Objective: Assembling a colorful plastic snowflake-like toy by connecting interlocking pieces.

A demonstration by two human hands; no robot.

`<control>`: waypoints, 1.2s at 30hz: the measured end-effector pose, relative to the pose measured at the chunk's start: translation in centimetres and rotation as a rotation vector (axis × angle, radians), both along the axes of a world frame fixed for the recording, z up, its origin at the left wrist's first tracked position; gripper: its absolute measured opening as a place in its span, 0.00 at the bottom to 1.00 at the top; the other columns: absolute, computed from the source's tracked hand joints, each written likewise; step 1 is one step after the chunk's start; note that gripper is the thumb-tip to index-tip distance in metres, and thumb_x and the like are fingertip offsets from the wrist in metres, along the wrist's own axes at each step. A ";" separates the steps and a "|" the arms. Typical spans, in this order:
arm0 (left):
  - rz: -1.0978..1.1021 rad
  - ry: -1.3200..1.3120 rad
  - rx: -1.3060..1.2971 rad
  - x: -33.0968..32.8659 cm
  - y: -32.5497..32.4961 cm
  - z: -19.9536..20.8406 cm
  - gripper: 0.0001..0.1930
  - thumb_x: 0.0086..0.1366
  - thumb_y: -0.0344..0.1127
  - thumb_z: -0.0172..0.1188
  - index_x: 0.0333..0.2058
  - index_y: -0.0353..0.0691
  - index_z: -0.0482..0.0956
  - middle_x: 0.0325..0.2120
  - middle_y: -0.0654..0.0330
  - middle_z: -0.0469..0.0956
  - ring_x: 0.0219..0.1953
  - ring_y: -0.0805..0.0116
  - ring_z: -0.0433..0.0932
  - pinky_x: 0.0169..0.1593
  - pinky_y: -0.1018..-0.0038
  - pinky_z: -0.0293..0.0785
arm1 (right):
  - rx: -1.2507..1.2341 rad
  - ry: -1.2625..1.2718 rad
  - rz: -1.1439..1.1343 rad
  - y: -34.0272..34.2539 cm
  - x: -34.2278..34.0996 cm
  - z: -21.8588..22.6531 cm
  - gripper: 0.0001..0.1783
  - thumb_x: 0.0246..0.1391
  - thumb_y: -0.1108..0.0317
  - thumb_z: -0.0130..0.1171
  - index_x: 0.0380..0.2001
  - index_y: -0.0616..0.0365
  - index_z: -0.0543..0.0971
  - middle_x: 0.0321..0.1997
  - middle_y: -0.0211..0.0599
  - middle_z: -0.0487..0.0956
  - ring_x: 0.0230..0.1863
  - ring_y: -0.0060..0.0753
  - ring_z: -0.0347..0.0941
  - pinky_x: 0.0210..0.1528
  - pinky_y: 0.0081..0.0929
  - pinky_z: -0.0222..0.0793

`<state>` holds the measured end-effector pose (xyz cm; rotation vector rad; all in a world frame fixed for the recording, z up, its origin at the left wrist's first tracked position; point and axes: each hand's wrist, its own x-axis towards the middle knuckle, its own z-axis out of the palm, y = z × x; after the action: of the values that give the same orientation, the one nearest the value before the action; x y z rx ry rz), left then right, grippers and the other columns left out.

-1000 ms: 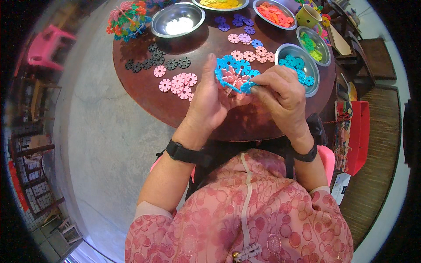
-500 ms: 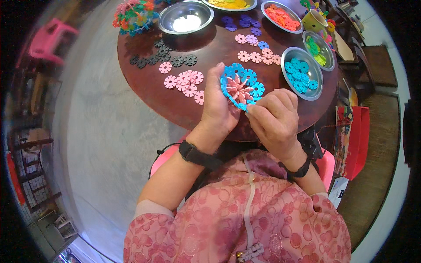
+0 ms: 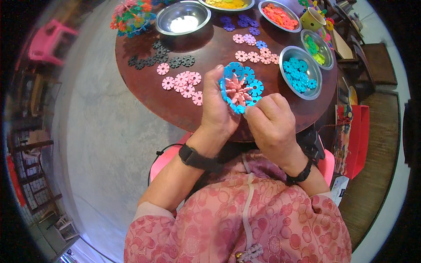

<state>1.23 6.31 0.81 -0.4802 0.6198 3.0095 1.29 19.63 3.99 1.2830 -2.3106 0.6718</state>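
My left hand (image 3: 218, 103) is wrapped round the left side of a cup-like build of interlocking plastic discs (image 3: 234, 69). Its outer ring is blue, and pink discs (image 3: 238, 90) stand in a spiky cluster at its centre. At its lower right edge, the closed fingers of my right hand (image 3: 272, 120) pinch at a blue disc; the fingertips are partly hidden. Pink discs (image 3: 187, 79) lie on the table to the left of the build. The bowl nearest my right hand is a metal bowl of blue discs (image 3: 299, 75).
Black discs (image 3: 161, 57) and purple discs (image 3: 245, 20) lie on the round brown table (image 3: 144, 90). Along its far edge stand a metal bowl with a bright bottom (image 3: 184, 11), a bowl of orange discs (image 3: 279, 16), a yellow cup (image 3: 312, 19) and a multicoloured disc build (image 3: 133, 17).
My right hand has shifted slightly down and left along the rim of the build. The build has tilted a little in my left hand, which keeps its hold.
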 end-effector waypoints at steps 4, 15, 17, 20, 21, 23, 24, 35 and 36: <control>0.040 -0.049 -0.005 -0.1 0.1 0.4 0.19 0.61 0.54 0.50 0.30 0.44 0.73 0.25 0.61 0.75 0.24 0.68 0.74 0.28 0.73 0.72 | -0.018 0.050 0.052 -0.3 -0.4 -0.5 0.06 0.37 0.71 0.54 0.19 0.56 0.68 0.23 0.36 0.64 0.27 0.38 0.64 0.28 0.33 0.60; -0.105 0.104 -0.133 -0.7 -2.1 -0.2 0.24 0.61 0.54 0.52 0.40 0.36 0.75 0.34 0.54 0.78 0.34 0.62 0.78 0.38 0.68 0.76 | -0.026 0.019 0.110 0.7 -1.8 0.0 0.06 0.40 0.69 0.58 0.23 0.56 0.71 0.26 0.35 0.67 0.30 0.39 0.66 0.31 0.33 0.61; -0.058 0.127 -0.098 -0.7 -1.9 0.5 0.27 0.61 0.55 0.52 0.46 0.35 0.73 0.38 0.50 0.77 0.35 0.59 0.78 0.39 0.67 0.77 | -0.223 -0.159 -0.027 2.2 -1.0 1.1 0.12 0.40 0.67 0.64 0.30 0.56 0.75 0.31 0.38 0.72 0.33 0.43 0.69 0.35 0.35 0.65; -0.156 0.233 -0.081 -0.7 -2.1 1.0 0.32 0.61 0.57 0.51 0.53 0.35 0.68 0.44 0.46 0.75 0.42 0.53 0.77 0.47 0.60 0.76 | -0.418 -0.570 -0.140 4.3 -0.7 0.1 0.21 0.44 0.68 0.66 0.43 0.59 0.74 0.35 0.36 0.74 0.36 0.33 0.72 0.37 0.28 0.69; -0.201 0.267 -0.051 -0.7 -2.0 1.1 0.32 0.61 0.58 0.50 0.53 0.35 0.67 0.45 0.45 0.74 0.45 0.51 0.76 0.49 0.58 0.75 | -0.583 -0.896 -0.201 4.6 -0.6 -0.3 0.22 0.47 0.69 0.64 0.46 0.59 0.72 0.35 0.35 0.74 0.37 0.28 0.72 0.38 0.25 0.70; -0.303 0.307 -0.024 -0.4 -1.9 1.0 0.33 0.62 0.59 0.47 0.54 0.35 0.67 0.47 0.44 0.74 0.48 0.50 0.75 0.51 0.56 0.74 | -0.655 -0.999 -0.172 4.8 -0.6 0.0 0.26 0.49 0.67 0.62 0.52 0.60 0.68 0.39 0.34 0.72 0.40 0.22 0.71 0.40 0.20 0.69; -0.367 0.280 -0.019 -0.2 -1.7 0.9 0.32 0.62 0.59 0.47 0.53 0.35 0.67 0.46 0.45 0.75 0.46 0.52 0.76 0.50 0.58 0.74 | -0.713 -1.115 -0.118 4.8 -0.5 0.5 0.28 0.49 0.66 0.62 0.52 0.60 0.67 0.39 0.36 0.72 0.40 0.23 0.71 0.41 0.21 0.69; -0.432 0.207 -0.285 0.0 -0.6 1.1 0.25 0.66 0.54 0.46 0.47 0.37 0.71 0.41 0.55 0.77 0.39 0.65 0.78 0.44 0.67 0.77 | -0.732 -1.269 -0.103 3.5 -0.1 -1.0 0.16 0.52 0.74 0.58 0.45 0.58 0.70 0.33 0.28 0.75 0.24 0.14 0.70 0.20 0.14 0.66; -0.368 0.240 -0.327 -0.3 -0.7 0.7 0.28 0.66 0.57 0.45 0.50 0.37 0.70 0.44 0.54 0.77 0.41 0.62 0.78 0.47 0.63 0.76 | -0.790 -1.270 -0.107 3.5 -0.3 -1.1 0.14 0.53 0.74 0.57 0.44 0.59 0.70 0.32 0.28 0.75 0.24 0.14 0.71 0.20 0.14 0.67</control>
<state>0.96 5.62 1.53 -0.0007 1.0907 2.6396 0.96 23.16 2.88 0.2913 -2.3051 2.5426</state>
